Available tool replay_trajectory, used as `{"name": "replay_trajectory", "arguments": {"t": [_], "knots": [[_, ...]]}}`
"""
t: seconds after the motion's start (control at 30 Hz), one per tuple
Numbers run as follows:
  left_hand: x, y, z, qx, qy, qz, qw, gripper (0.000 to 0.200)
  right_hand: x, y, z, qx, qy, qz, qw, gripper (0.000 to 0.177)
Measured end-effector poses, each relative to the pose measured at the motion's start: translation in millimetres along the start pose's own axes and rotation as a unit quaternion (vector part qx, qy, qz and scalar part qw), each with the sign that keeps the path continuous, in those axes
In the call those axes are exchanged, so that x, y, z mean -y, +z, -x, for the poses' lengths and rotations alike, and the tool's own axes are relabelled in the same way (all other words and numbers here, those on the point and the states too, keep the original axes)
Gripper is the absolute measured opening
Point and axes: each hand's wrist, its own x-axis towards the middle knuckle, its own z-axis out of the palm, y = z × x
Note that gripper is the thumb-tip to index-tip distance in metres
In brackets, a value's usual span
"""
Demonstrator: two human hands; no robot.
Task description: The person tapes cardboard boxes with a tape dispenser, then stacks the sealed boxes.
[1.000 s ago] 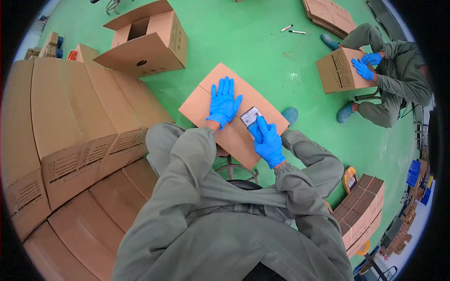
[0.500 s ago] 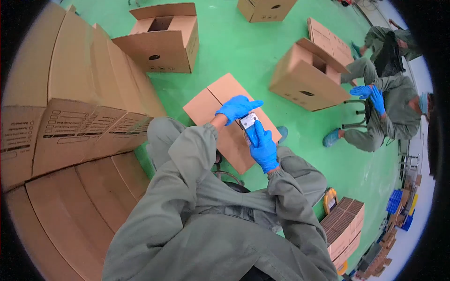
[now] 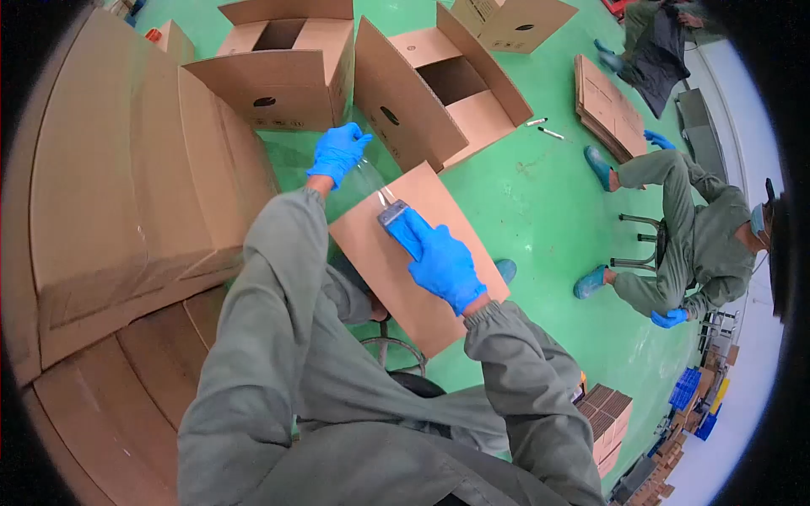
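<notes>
A closed cardboard box [image 3: 396, 278] rests on my lap, its brown face up. My right hand [image 3: 443, 263], in a blue glove, grips a tape dispenser [image 3: 395, 216] at the box's far edge. My left hand [image 3: 337, 152], also gloved, is raised beyond the box's far corner and pinches the end of a clear tape strip [image 3: 371, 179] that stretches back to the dispenser.
Tall flattened cartons [image 3: 118, 185] lean at my left. Two open boxes [image 3: 287, 72] [image 3: 439, 88] stand on the green floor ahead. A seated person [image 3: 700, 236] is at the right, with a stack of flat cardboard [image 3: 607, 105] and two markers [image 3: 544, 128] near them.
My left hand has lifted off the box and drawn tape away from the dispenser toward the far left. The dispenser has slid to the box's far edge. The view has swung.
</notes>
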Motion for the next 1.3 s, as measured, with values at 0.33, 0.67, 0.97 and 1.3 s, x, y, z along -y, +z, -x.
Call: {"name": "replay_trajectory", "arguments": {"t": [0.33, 0.67, 0.97, 1.3], "knots": [[77.6, 142.3, 40.3, 0.256, -0.177, -0.085, 0.946, 0.072, 8.2, 1.1, -47.1, 0.117, 0.026, 0.025, 0.992, 0.059], [-34.7, 37.6, 60.1, 0.187, 0.011, 0.143, 0.972, 0.078, 3.4, 5.7, -55.6, 0.132, -0.021, 0.037, 0.990, 0.049], [-67.2, 61.8, 114.0, 0.108, -0.141, -0.173, 0.969, 0.077, -90.8, 9.7, 99.4, 0.166, 0.013, 0.054, 0.985, 0.048], [-52.4, 58.0, 54.6, 0.109, -0.146, -0.212, 0.960, 0.083, -206.0, 97.8, 204.9, 0.085, 0.101, -0.037, 0.991, 0.080]]}}
